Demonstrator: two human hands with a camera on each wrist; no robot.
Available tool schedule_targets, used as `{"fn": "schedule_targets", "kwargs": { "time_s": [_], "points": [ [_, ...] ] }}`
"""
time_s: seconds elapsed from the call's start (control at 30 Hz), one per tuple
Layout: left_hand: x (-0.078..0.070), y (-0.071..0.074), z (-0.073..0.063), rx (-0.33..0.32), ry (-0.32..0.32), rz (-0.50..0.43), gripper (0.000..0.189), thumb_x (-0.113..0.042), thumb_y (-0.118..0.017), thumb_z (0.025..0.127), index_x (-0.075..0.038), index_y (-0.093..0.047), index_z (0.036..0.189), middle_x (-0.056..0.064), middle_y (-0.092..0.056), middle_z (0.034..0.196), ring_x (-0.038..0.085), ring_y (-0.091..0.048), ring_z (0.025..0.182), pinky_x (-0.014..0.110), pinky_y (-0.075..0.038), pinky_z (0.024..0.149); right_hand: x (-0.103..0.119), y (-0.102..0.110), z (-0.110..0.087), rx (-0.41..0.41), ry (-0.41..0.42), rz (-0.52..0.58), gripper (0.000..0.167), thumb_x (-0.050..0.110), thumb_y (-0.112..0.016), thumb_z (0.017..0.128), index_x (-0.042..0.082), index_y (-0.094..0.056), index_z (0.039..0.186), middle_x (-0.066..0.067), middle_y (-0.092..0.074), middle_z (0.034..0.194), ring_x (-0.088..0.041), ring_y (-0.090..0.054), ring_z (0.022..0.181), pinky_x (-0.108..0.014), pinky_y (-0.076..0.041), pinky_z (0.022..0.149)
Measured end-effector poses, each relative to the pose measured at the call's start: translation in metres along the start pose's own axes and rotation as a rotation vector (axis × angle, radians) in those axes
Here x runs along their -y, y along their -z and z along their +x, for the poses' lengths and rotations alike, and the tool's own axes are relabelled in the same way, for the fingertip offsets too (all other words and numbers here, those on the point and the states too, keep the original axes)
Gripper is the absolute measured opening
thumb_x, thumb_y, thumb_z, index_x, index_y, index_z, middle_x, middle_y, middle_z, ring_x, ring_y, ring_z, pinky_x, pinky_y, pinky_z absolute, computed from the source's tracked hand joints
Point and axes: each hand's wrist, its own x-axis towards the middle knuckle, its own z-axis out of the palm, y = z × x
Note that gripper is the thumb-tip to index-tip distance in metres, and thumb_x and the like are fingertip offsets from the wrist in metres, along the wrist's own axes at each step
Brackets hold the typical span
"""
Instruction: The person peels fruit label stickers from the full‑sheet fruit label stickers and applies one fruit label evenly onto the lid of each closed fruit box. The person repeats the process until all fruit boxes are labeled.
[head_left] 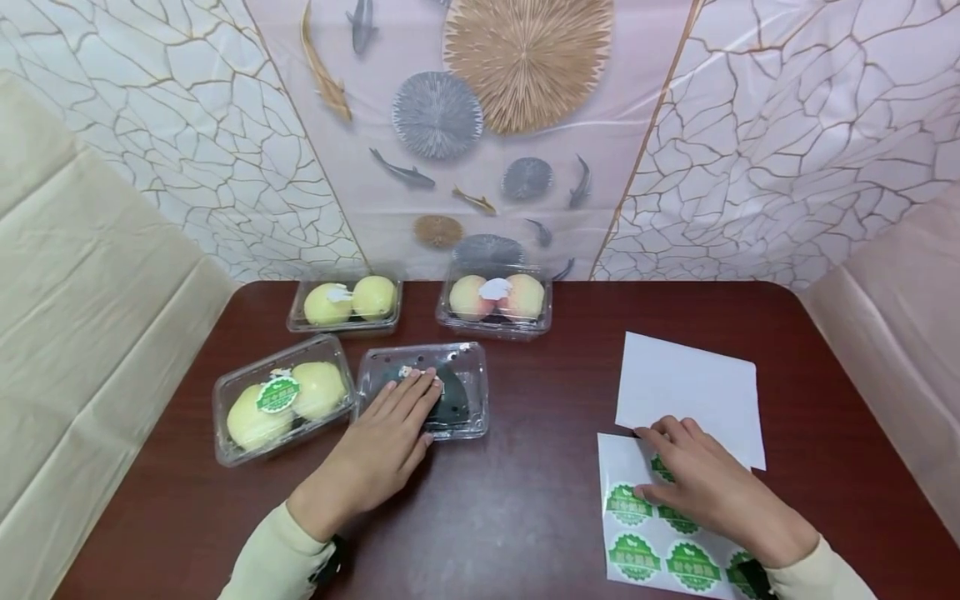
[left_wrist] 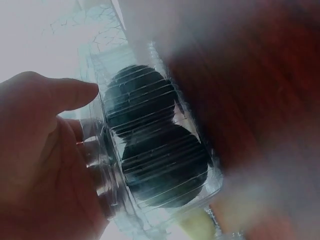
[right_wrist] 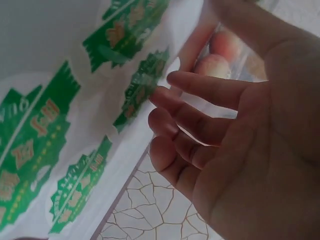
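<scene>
My left hand (head_left: 382, 454) rests flat on a clear plastic clamshell box (head_left: 471, 367), fingers straight across its lid. Two dark green round items (left_wrist: 165, 167), their kind not clear, sit inside, partly hidden under the fingers in the head view. In the left wrist view the thumb lies along the box's edge. My right hand (head_left: 712, 492) is over a white sheet (head_left: 617, 467) of round green stickers (head_left: 634, 557). Its thumb and index finger are apart, and the other fingers bend loosely. The index fingertip is at the sheet's upper part.
A clear box of yellow-green fruit (head_left: 255, 417) with a green sticker stands left of the middle box. Behind are another box of yellow-green fruit (head_left: 328, 305) and a box of peaches (head_left: 523, 297). A blank white sheet (head_left: 686, 379) lies beyond the sticker sheet.
</scene>
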Motion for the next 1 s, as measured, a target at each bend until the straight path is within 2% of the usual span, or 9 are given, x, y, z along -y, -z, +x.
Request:
{"fn": "schedule_targets", "kwargs": {
  "time_s": [0.1, 0.2, 0.37, 0.5, 0.57, 0.63, 0.77, 0.87, 1.0],
  "points": [
    [-0.008, 0.000, 0.002, -0.023, 0.033, -0.004, 0.062, -0.025, -0.056, 0.109, -0.001, -0.035, 0.163, 0.016, -0.029, 0.172, 0.034, -0.024, 0.160, 0.052, -0.023, 0.128, -0.002, 0.000, 0.000, -0.001, 0.003, -0.040, 0.068, 0.040, -0.094, 0.077, -0.001, -0.069, 0.125, -0.006, -0.060, 0.103, -0.018, -0.048, 0.086, -0.037, -0.046, 0.071],
    [-0.017, 0.000, 0.003, -0.042, 0.082, -0.022, 0.062, -0.023, -0.057, 0.108, 0.001, -0.036, 0.162, 0.018, -0.030, 0.171, 0.036, -0.026, 0.159, 0.055, -0.024, 0.127, -0.002, 0.002, 0.001, -0.036, 0.010, -0.087, 0.062, 0.039, -0.095, 0.076, 0.001, -0.072, 0.119, -0.004, -0.057, 0.097, -0.017, -0.046, 0.083, -0.036, -0.042, 0.068],
    [-0.030, -0.002, 0.002, -0.068, 0.133, -0.038, 0.062, -0.020, -0.060, 0.105, 0.003, -0.040, 0.159, 0.020, -0.033, 0.169, 0.038, -0.028, 0.158, 0.056, -0.026, 0.126, 0.003, 0.008, 0.002, -0.133, 0.011, -0.134, 0.049, 0.037, -0.096, 0.075, 0.010, -0.073, 0.109, -0.004, -0.058, 0.102, -0.025, -0.052, 0.093, -0.042, -0.041, 0.073],
    [-0.039, -0.005, 0.003, -0.065, 0.084, -0.041, 0.062, -0.022, -0.062, 0.105, 0.002, -0.041, 0.159, 0.018, -0.034, 0.169, 0.035, -0.029, 0.158, 0.055, -0.027, 0.126, 0.005, 0.012, 0.002, -0.186, -0.002, -0.122, 0.043, 0.033, -0.093, 0.081, 0.012, -0.072, 0.111, -0.007, -0.065, 0.111, -0.035, -0.058, 0.108, -0.059, -0.044, 0.084],
    [-0.044, -0.007, 0.006, -0.064, 0.033, -0.047, 0.063, -0.023, -0.062, 0.106, 0.001, -0.041, 0.160, 0.017, -0.035, 0.169, 0.034, -0.029, 0.158, 0.054, -0.027, 0.126, 0.005, 0.014, 0.002, -0.195, -0.007, -0.110, 0.040, 0.031, -0.091, 0.083, 0.012, -0.072, 0.112, -0.006, -0.068, 0.110, -0.035, -0.061, 0.108, -0.064, -0.045, 0.087],
    [-0.048, -0.008, 0.009, -0.064, -0.012, -0.049, 0.063, -0.024, -0.061, 0.106, -0.001, -0.040, 0.161, 0.016, -0.035, 0.169, 0.033, -0.030, 0.158, 0.052, -0.027, 0.126, 0.004, 0.013, 0.001, -0.210, 0.006, -0.091, 0.036, 0.028, -0.091, 0.084, 0.013, -0.072, 0.112, -0.002, -0.071, 0.104, -0.029, -0.066, 0.101, -0.064, -0.048, 0.088],
    [-0.053, -0.009, 0.016, -0.070, -0.054, -0.037, 0.063, -0.026, -0.065, 0.105, -0.001, -0.043, 0.159, 0.016, -0.038, 0.167, 0.033, -0.033, 0.157, 0.052, -0.030, 0.125, 0.001, 0.015, -0.001, -0.216, 0.022, 0.014, 0.032, 0.026, -0.089, 0.087, 0.015, -0.074, 0.112, 0.004, -0.074, 0.100, -0.015, -0.069, 0.085, -0.052, -0.057, 0.081],
    [-0.052, -0.006, 0.020, -0.071, -0.037, -0.021, 0.064, -0.026, -0.069, 0.103, -0.001, -0.046, 0.157, 0.017, -0.041, 0.166, 0.035, -0.037, 0.155, 0.053, -0.033, 0.124, 0.002, 0.021, -0.001, -0.168, -0.009, 0.140, 0.028, 0.029, -0.086, 0.090, 0.017, -0.075, 0.113, 0.009, -0.074, 0.100, -0.008, -0.066, 0.082, -0.041, -0.057, 0.075],
    [-0.049, 0.003, 0.020, -0.053, 0.019, -0.027, 0.066, -0.021, -0.073, 0.098, 0.000, -0.048, 0.155, 0.019, -0.044, 0.163, 0.037, -0.040, 0.152, 0.056, -0.035, 0.122, 0.007, 0.032, 0.007, -0.083, -0.033, 0.338, 0.025, 0.032, -0.081, 0.094, 0.019, -0.075, 0.115, 0.015, -0.070, 0.093, -0.004, -0.061, 0.078, -0.029, -0.052, 0.070]
  ]
}}
